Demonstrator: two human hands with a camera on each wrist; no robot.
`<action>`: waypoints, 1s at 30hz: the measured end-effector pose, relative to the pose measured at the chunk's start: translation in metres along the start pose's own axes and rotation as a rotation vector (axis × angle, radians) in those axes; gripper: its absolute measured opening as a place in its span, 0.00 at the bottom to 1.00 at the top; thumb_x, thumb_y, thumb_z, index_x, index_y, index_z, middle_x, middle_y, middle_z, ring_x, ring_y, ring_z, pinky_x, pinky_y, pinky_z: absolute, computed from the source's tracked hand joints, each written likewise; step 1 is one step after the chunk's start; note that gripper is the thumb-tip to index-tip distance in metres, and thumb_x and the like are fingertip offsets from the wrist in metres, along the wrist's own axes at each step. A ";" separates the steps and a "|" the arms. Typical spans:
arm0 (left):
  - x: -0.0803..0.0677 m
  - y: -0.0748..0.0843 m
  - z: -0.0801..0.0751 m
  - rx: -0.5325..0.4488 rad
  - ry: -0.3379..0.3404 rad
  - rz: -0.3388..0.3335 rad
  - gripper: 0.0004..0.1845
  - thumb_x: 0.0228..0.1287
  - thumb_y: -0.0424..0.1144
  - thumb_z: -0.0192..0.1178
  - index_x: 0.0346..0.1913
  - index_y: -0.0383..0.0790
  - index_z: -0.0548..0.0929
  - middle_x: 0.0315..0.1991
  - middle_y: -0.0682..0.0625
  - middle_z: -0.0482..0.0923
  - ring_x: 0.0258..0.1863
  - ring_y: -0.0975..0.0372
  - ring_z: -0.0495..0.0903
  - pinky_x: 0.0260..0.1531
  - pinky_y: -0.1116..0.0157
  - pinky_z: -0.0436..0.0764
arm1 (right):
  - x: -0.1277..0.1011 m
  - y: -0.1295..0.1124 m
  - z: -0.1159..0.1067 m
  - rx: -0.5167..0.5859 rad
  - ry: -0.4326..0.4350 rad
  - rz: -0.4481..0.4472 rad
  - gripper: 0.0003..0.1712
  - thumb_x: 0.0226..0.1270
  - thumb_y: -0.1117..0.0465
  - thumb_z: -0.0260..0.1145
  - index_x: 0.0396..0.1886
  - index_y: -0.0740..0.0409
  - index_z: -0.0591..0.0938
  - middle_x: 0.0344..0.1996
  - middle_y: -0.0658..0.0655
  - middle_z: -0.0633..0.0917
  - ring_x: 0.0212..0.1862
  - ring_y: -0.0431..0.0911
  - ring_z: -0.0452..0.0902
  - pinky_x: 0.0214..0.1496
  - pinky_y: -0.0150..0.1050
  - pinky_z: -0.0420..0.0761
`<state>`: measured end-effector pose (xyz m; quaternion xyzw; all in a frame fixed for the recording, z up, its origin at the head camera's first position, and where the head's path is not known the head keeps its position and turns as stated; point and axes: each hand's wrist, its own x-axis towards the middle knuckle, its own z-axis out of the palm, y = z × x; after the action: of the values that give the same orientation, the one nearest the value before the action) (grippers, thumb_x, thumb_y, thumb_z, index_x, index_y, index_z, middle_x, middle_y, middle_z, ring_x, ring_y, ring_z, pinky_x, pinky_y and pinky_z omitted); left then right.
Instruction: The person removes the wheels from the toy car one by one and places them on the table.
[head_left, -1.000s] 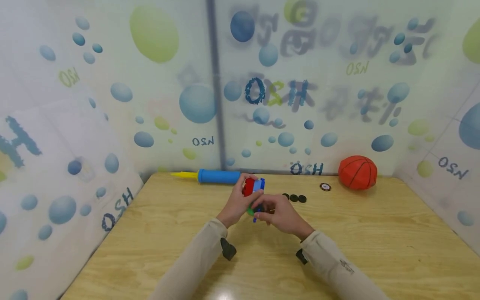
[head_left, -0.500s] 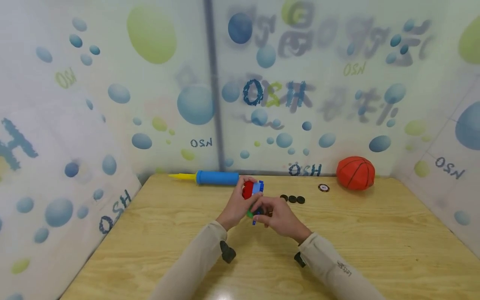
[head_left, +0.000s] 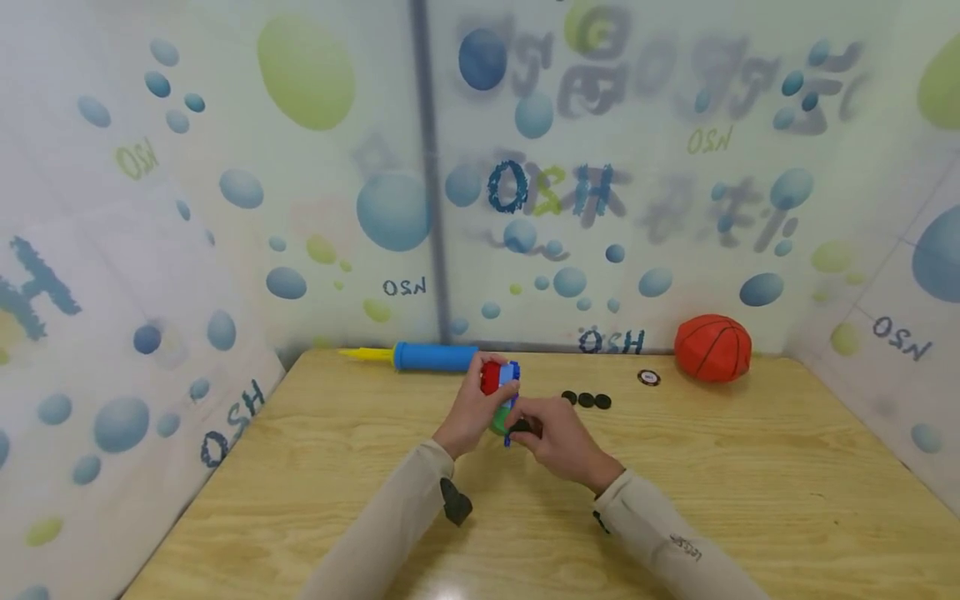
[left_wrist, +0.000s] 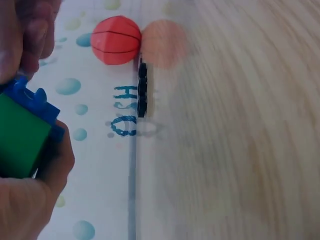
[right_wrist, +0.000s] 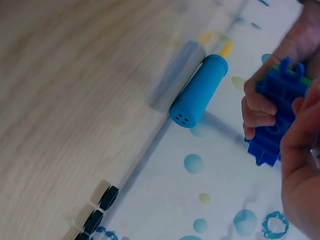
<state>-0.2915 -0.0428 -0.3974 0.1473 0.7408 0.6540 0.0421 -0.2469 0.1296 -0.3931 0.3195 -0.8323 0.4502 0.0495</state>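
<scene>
Both hands hold a small block toy [head_left: 501, 392] of red, blue and green pieces above the middle of the wooden table [head_left: 315, 467]. My left hand [head_left: 486, 402] grips its left side, fingers curled round the green block [left_wrist: 20, 137] and the blue plate [right_wrist: 276, 116]. My right hand [head_left: 529, 422] pinches the toy's lower end, where something small and black shows between the fingertips. The right wrist view has the left hand's fingers [right_wrist: 259, 107] wrapped over the blue plate's edge.
A blue air pump [head_left: 433, 357] with a yellow tip lies along the back wall. Three black discs [head_left: 587, 400] sit in a row right of the hands, then a round badge [head_left: 648, 377] and an orange basketball [head_left: 712, 347]. Printed sheets wall in three sides of the table.
The toy has turned a little more upright in the left hand. The right hand has slid slightly left, closer under the toy's lower end.
</scene>
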 end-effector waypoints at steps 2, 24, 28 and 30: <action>-0.002 -0.001 -0.003 0.007 0.022 -0.028 0.23 0.72 0.42 0.60 0.64 0.50 0.63 0.63 0.40 0.68 0.59 0.50 0.72 0.48 0.63 0.83 | 0.000 0.001 -0.002 0.004 0.002 0.002 0.06 0.64 0.65 0.71 0.40 0.54 0.84 0.21 0.54 0.80 0.19 0.43 0.75 0.24 0.32 0.78; -0.007 0.007 -0.017 -0.079 -0.063 -0.102 0.24 0.73 0.43 0.59 0.65 0.55 0.62 0.55 0.37 0.74 0.39 0.55 0.86 0.42 0.57 0.88 | -0.018 0.021 -0.039 0.000 -0.013 0.114 0.17 0.60 0.66 0.74 0.49 0.53 0.87 0.33 0.56 0.83 0.29 0.38 0.72 0.30 0.30 0.75; -0.008 0.009 -0.018 -0.090 -0.066 -0.096 0.24 0.73 0.41 0.60 0.65 0.54 0.63 0.53 0.36 0.75 0.38 0.55 0.86 0.41 0.56 0.89 | -0.021 0.023 -0.045 -0.012 0.004 0.135 0.16 0.58 0.68 0.75 0.47 0.54 0.86 0.25 0.53 0.76 0.24 0.36 0.68 0.26 0.30 0.70; -0.009 0.009 -0.018 -0.097 -0.065 -0.093 0.23 0.73 0.40 0.60 0.65 0.54 0.63 0.52 0.37 0.75 0.37 0.55 0.85 0.41 0.57 0.89 | -0.022 0.025 -0.047 -0.028 0.008 0.147 0.17 0.58 0.69 0.74 0.47 0.55 0.86 0.24 0.52 0.76 0.23 0.36 0.68 0.25 0.31 0.70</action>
<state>-0.2864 -0.0619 -0.3871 0.1316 0.7126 0.6813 0.1036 -0.2536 0.1869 -0.3917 0.2548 -0.8596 0.4422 0.0243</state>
